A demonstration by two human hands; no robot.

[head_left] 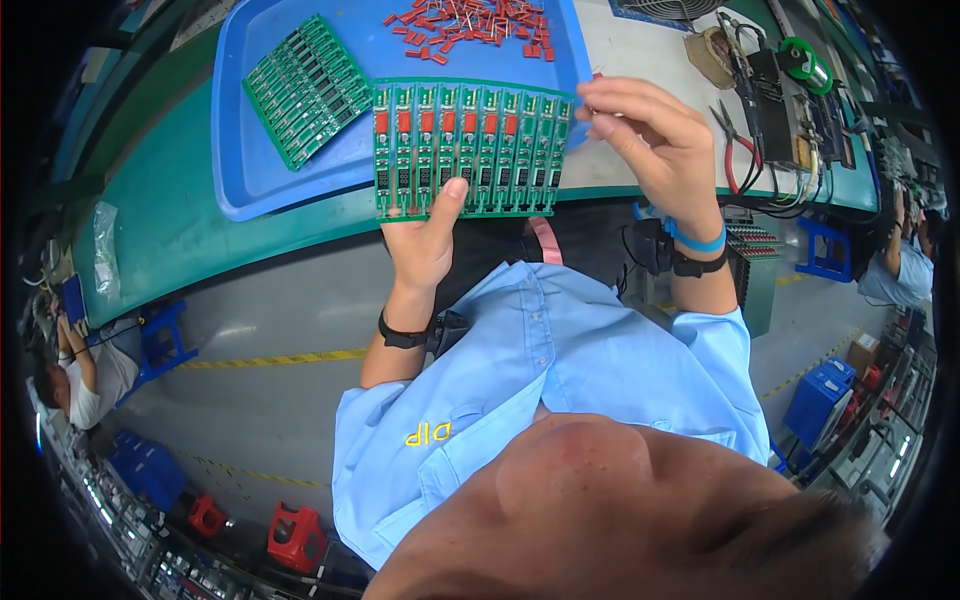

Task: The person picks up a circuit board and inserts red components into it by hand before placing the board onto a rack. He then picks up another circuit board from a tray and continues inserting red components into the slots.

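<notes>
A green circuit board panel (487, 150), made of several narrow strips side by side, is held up over the near edge of the tray. My left hand (425, 235) grips its lower edge, with the thumb on the front face and the other fingers mostly behind it. Red blocks sit in the upper part of the strips from the left side to past the middle; the rightmost strips show none. Beside the panel's upper right corner, my right hand (655, 140) is pinched, and a small red component (597, 76) with thin leads shows at its fingertips.
A blue tray (228, 150) on the green-edged bench holds another panel (308, 90) and a pile of loose red components (470, 25). To the right lie red-handled pliers (735, 150), a green solder spool (805, 65) and cables. A clear plastic bag (105, 250) lies at left.
</notes>
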